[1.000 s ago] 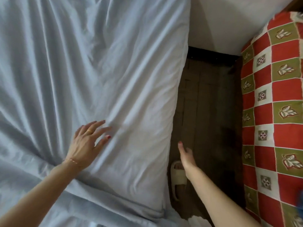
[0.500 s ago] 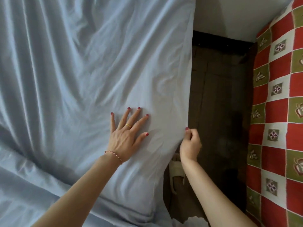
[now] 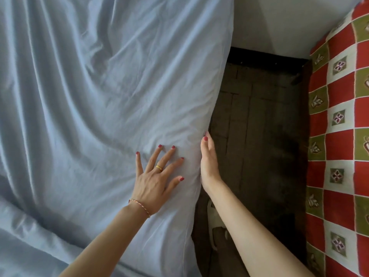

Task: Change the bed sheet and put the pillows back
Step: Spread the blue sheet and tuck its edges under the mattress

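Observation:
A pale blue bed sheet (image 3: 95, 108) covers the bed and fills the left of the view, creased in long folds. My left hand (image 3: 157, 176) lies flat on it near the bed's right edge, fingers spread and pressing the cloth. My right hand (image 3: 209, 158) is at the side of the bed, fingers straight and set against the hanging edge of the sheet; its fingertips are partly hidden behind the cloth. No pillow is in view.
A narrow strip of dark wooden floor (image 3: 263, 136) runs between the bed and a red, green and white patterned cover (image 3: 339, 148) on the right. A pale slipper (image 3: 214, 222) lies on the floor under my right forearm. A white wall (image 3: 279, 23) closes the far end.
My left hand has slid right across the sheet towards the bed's edge. My right hand pinched the sheet's edge half a second ago and now lies straight against it.

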